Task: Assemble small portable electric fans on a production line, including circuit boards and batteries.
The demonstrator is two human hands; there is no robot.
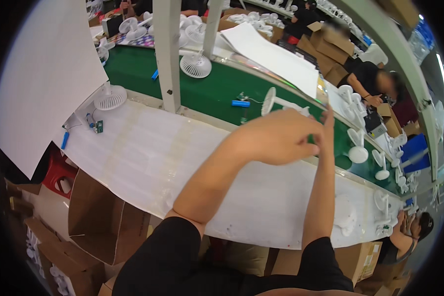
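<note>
My left hand (284, 137) reaches across to the right over the near edge of the green belt, its fingers curled in beside my right wrist. Whatever those fingers hold, if anything, is hidden. Edge-on, my right hand (327, 123) points away from me with its fingers stretched out. Just beyond my left hand, a small white fan (269, 101) lies on the belt, partly covered by that hand; whether it is touched I cannot tell. Left of the fan are a blue battery cell (240, 103) and a small wired circuit board (243, 96).
A white-covered bench (148, 143) runs along the green belt (133, 66). White posts, one a thick post (167, 59), rise at the belt. Another fan (110, 97) stands left, near a blue cell (64, 140). An open carton (96, 212) sits below. Co-workers sit beyond and at right.
</note>
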